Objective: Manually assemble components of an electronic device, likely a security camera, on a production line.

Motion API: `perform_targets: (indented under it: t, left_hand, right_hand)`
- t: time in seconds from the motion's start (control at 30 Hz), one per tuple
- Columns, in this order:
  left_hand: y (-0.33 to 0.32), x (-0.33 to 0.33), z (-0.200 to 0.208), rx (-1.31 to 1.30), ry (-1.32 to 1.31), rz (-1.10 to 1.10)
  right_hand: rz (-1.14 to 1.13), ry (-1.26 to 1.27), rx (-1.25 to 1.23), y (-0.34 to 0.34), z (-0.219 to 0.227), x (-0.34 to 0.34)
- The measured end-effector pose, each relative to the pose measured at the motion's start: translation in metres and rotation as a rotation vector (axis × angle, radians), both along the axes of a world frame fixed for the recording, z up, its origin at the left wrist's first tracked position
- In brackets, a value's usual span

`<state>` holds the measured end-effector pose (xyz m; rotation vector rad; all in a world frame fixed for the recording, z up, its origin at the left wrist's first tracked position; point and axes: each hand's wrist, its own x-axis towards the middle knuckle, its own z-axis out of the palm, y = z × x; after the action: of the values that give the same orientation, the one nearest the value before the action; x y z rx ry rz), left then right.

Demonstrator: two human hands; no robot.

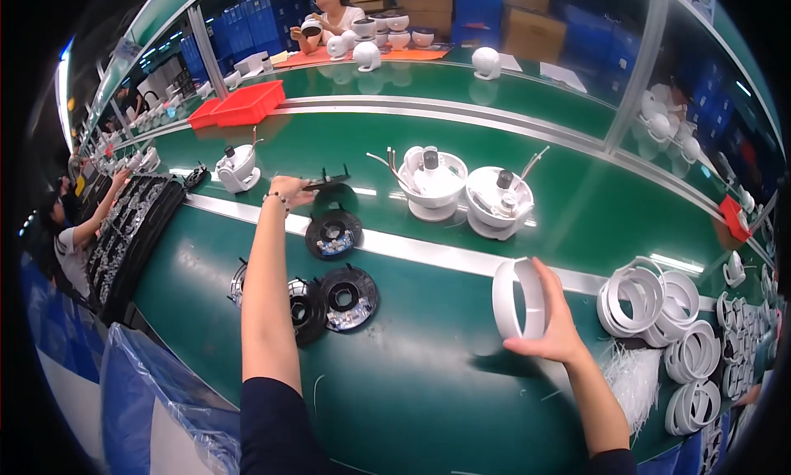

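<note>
My right hand (557,325) grips a white plastic ring (504,302) by its rim, holding it upright above the green table. Farther left, my left hand (288,191) is closed on the edge of a black round plate (328,181), which shows nearly edge-on. Just nearer than it lies another black disc (334,233) with a circuit board on it. Beside my left forearm rest more black discs (349,297), one partly hidden by the arm. Two white round housings (432,184) with black cylinders and loose wires stand beyond, between my hands.
Stacked white rings (630,298) and a bundle of white strips (630,384) lie at right. Another white housing (238,168) stands at left, near red bins (250,102). A black tray (136,236) holds small parts. Across the belt (329,129) a person handles a white unit.
</note>
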<state>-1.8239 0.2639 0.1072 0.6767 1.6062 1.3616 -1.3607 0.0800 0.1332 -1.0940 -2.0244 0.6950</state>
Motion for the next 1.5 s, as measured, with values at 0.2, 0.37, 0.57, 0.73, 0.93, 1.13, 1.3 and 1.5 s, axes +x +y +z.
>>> perform_targets:
  t: [0.2, 0.37, 0.57, 0.73, 0.93, 1.13, 1.3, 1.5]
  left_hand:
    - [-0.048, 0.022, 0.007, 0.256, -0.161, 0.072]
    - [-0.095, 0.06, 0.04, 0.547, -0.388, -0.102]
    - [-0.173, 0.226, 0.04, 0.606, -0.356, -0.349]
    - [-0.206, 0.241, -0.009, 0.571, -0.024, -0.377]
    - [-0.197, 0.228, 0.015, 0.47, -0.735, -0.767]
    - [-0.186, 0.249, 0.003, 0.314, -0.551, -0.122]
    - [-0.193, 0.286, 0.006, 0.195, -0.642, -0.167]
    - [-0.22, 0.298, 0.044, 0.101, -0.691, -0.132]
  right_hand:
    - [0.247, 0.602, -0.451, -0.019, 0.021, -0.028]
    - [0.239, 0.992, -0.561, -0.027, 0.032, -0.064]
    - [0.045, 1.113, -0.365, -0.014, 0.011, -0.062]
    - [-0.097, 0.991, 0.018, 0.002, 0.009, -0.096]
    - [-0.131, 0.541, 0.115, 0.008, 0.004, -0.081]
    - [-0.045, 0.202, 0.223, -0.003, -0.004, -0.086]
    - [-0.035, 0.214, 0.027, -0.001, -0.001, -0.088]
    - [-0.216, 0.168, -0.113, -0.015, -0.005, -0.096]
